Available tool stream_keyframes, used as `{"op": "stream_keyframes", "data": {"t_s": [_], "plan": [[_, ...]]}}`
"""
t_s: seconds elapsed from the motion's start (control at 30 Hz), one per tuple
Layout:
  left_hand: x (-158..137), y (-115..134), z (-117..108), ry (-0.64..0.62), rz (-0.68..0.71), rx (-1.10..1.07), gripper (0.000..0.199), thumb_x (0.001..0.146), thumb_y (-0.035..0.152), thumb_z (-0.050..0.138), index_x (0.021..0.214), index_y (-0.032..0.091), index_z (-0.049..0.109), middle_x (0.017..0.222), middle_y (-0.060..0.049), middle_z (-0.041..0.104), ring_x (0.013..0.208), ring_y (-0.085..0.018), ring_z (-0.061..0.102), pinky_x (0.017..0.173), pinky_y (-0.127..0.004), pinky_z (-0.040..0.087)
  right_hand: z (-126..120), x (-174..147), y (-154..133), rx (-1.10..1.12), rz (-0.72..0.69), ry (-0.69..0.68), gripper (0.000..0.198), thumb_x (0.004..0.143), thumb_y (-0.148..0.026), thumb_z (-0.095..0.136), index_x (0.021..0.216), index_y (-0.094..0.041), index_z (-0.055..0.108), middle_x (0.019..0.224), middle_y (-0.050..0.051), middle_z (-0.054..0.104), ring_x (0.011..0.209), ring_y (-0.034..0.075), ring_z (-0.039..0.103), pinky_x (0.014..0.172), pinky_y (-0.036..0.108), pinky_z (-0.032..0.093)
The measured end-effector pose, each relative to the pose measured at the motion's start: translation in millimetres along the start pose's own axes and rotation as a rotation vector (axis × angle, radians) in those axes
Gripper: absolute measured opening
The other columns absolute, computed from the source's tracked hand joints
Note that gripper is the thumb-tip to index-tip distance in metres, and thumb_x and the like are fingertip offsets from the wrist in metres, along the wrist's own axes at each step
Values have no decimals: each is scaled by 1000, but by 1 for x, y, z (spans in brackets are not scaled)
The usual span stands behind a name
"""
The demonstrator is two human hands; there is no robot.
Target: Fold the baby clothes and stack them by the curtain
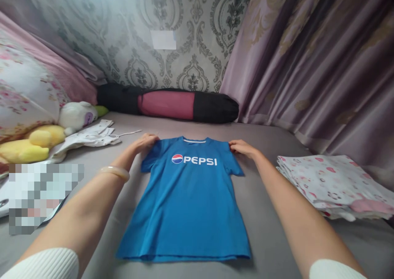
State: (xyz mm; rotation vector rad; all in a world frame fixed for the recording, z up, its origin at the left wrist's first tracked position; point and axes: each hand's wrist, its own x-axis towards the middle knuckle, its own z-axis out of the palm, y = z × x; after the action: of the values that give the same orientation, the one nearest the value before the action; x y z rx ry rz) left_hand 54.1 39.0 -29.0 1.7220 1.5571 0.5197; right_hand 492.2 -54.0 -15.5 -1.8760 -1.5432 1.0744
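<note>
A blue T-shirt (193, 209) with a white PEPSI print lies spread face up on the grey sheet, its collar away from me and its hem near me. My left hand (147, 141) is closed on the top of the sleeve at the left shoulder side. On the opposite side, my right hand (243, 147) pinches the top edge of the other sleeve. A pale bangle (115, 172) circles my left forearm. A few soft creases run down the left part of the shirt.
Folded patterned cloth (332, 180) is stacked at the right. Plush toys (46, 141), a white garment (92, 137) and a pillow (27, 86) lie at the left. A black and maroon long bag (168, 104) rests against the wall. Curtains (292, 57) hang at the right.
</note>
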Motion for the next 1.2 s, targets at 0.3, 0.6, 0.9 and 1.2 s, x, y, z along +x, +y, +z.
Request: {"op": "stream_keyframes", "data": {"t_s": [0.3,0.6,0.9,1.2], "plan": [[-8,7,0,-56,8,-103,28,53,37,68,73,18,68,63,-1,64,62,-19,59,56,-27,45,7,0,-10,29,-2,-58,15,66,-10,60,74,-18,71,70,-1,69,71,14,61,71,22,47],[-8,18,-5,114,-32,120,53,57,70,67,58,18,60,49,1,51,58,-17,53,53,-25,36,6,2,-7,212,165,110,15,76,-21,59,63,-20,51,53,-4,54,51,10,52,53,20,44],[-24,12,-12,-120,52,-240,39,60,56,72,72,19,65,65,2,61,63,-14,53,55,-23,37,-1,-1,5,212,201,58,20,77,-25,61,60,-18,51,49,-4,50,42,7,42,38,18,26],[-24,17,-20,-129,4,-142,43,48,50,78,77,19,70,71,-2,69,72,-21,62,66,-27,47,-9,-1,3,221,202,180,14,81,-26,59,70,-19,57,63,-1,60,58,11,56,54,21,46]]}}
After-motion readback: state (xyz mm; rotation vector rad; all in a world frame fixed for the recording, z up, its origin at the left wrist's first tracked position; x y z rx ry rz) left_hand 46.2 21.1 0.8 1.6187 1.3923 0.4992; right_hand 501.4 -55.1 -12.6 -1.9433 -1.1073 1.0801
